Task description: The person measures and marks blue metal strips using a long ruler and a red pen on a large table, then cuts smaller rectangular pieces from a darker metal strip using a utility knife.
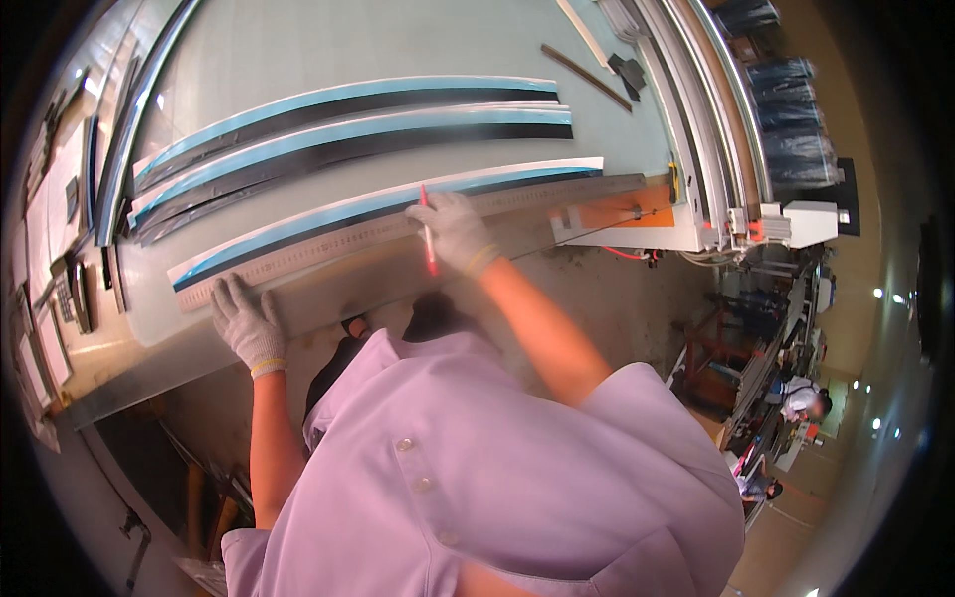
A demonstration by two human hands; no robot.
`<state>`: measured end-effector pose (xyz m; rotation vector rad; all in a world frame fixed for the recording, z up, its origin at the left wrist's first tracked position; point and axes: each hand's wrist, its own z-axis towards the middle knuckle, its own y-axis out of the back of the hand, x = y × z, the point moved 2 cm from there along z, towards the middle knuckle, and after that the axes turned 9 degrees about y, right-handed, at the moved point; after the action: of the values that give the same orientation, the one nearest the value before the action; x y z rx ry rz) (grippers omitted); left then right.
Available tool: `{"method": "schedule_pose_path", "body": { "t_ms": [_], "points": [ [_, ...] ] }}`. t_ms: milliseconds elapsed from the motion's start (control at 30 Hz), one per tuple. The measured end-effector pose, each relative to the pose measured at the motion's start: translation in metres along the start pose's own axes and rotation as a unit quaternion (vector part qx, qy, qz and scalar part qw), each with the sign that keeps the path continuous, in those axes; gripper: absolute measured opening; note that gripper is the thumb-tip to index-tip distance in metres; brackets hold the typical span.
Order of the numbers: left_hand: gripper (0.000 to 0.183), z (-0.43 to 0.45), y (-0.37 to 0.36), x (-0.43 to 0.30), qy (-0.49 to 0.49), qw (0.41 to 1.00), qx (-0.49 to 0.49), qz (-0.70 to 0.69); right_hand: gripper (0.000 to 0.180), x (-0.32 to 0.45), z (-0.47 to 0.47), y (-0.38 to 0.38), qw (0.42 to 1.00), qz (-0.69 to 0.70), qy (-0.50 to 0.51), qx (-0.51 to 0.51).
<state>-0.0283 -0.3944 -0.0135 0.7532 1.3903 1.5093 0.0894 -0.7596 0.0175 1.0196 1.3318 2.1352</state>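
Note:
My left hand, in a pale knit glove, lies with fingers apart over the left end of a long metal ruler. The ruler runs along the table's near edge, beside a narrow strip banded in white, blue and black. A red-and-white pen is held in my gloved right hand, around the middle of the ruler. One end of the pen reaches over the strip; whether its tip touches is unclear. Farther back, more banded strips lie roughly parallel on the table.
A machine with long metal rollers borders the table's right side. Near it lie a thin dark bar and black scraps. A calculator and papers sit at far left. Two people work in the distance at right.

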Motion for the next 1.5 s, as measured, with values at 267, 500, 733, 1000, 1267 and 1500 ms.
{"method": "schedule_pose_path", "body": {
  "t_ms": [267,500,733,1000,1267,1500],
  "points": [
    [0.07,0.001,-0.001,0.0,-0.007,1.0,-0.011,-0.019,0.028,-0.006,-0.005,-0.01,1.0,0.007,-0.016,0.002],
    [0.07,0.002,-0.001,0.001,-0.016,1.0,-0.019,-0.015,0.029,-0.007,-0.007,-0.002,0.999,0.015,-0.028,-0.028],
    [0.067,0.003,0.015,-0.014,-0.009,0.999,-0.013,-0.038,0.033,-0.106,-0.075,0.026,0.959,-0.175,-0.215,-0.055],
    [0.066,0.003,0.012,-0.013,0.0,1.0,-0.006,-0.026,0.035,-0.209,-0.132,0.067,0.909,-0.217,-0.348,-0.071],
    [0.064,0.003,0.003,-0.005,-0.015,0.999,-0.014,-0.033,0.034,-0.258,-0.153,0.078,0.906,-0.244,-0.33,-0.105],
    [0.063,0.002,0.003,-0.007,-0.004,0.999,-0.02,-0.046,0.035,-0.27,-0.153,0.086,0.91,-0.242,-0.327,-0.083]
  ]
}}
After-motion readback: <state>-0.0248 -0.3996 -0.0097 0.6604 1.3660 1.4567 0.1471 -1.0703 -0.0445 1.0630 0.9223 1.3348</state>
